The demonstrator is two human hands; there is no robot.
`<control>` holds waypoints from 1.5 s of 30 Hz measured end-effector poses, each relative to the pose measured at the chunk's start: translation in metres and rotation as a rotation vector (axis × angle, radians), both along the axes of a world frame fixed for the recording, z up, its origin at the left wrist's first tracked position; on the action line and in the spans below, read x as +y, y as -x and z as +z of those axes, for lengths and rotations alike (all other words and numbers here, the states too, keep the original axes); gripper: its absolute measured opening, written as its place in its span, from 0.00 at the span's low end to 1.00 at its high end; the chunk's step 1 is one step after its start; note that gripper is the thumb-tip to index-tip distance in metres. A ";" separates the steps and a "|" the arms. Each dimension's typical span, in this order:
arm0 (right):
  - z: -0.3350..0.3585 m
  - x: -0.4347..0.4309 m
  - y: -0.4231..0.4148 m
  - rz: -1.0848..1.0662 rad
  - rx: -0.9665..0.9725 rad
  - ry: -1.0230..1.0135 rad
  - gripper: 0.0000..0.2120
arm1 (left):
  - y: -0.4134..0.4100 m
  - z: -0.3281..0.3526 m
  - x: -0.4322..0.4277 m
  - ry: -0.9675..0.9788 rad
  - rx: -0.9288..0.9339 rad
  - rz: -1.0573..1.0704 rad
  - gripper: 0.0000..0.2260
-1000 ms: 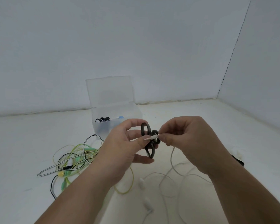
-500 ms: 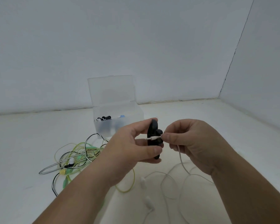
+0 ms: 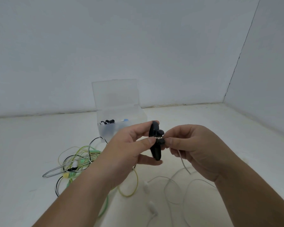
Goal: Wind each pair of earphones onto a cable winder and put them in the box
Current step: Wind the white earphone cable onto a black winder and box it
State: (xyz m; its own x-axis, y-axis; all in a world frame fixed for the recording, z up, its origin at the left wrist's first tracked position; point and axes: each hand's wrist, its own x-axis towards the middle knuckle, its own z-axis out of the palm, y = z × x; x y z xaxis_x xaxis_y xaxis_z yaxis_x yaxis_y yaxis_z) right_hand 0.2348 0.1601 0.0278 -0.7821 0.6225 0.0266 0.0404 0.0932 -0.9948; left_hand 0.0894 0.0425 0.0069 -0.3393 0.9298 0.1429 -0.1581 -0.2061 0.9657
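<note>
Box (image 3: 105, 133) seemingly holds finished earphones (image 3: 107, 122); before it, left hand (image 3: 129, 148) grips winder (image 3: 156, 152), right hand (image 3: 195, 148) pinches white cable (image 3: 184, 163), winding barely begun; a tangle (image 3: 75, 159) beside the box awaits

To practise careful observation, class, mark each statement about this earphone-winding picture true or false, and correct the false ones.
1. The left hand holds a black cable winder. True.
2. The lid of the clear box is closed. False: it stands open, raised at the back.
3. The right hand pinches a white cable at the winder. True.
4. The box is empty. False: dark earbuds and other small pieces lie inside.
5. The tangle of green and yellow cables lies to the right of both hands. False: it lies to their left.
</note>
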 end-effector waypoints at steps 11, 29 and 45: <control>-0.003 0.001 0.002 0.019 0.017 -0.040 0.10 | 0.001 0.000 0.002 -0.002 -0.085 -0.063 0.19; -0.001 -0.002 0.002 0.066 0.120 0.019 0.16 | -0.002 0.003 -0.002 -0.033 -0.213 -0.155 0.17; 0.002 -0.008 0.002 -0.029 -0.046 -0.205 0.09 | -0.009 0.007 0.004 0.028 -0.278 0.007 0.15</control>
State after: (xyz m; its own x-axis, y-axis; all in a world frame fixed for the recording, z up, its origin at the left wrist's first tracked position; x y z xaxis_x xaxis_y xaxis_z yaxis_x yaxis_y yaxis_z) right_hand 0.2323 0.1522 0.0294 -0.7670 0.6303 0.1198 0.0908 0.2915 -0.9523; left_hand 0.0988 0.0462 0.0144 -0.3683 0.9296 0.0174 -0.4165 -0.1817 0.8908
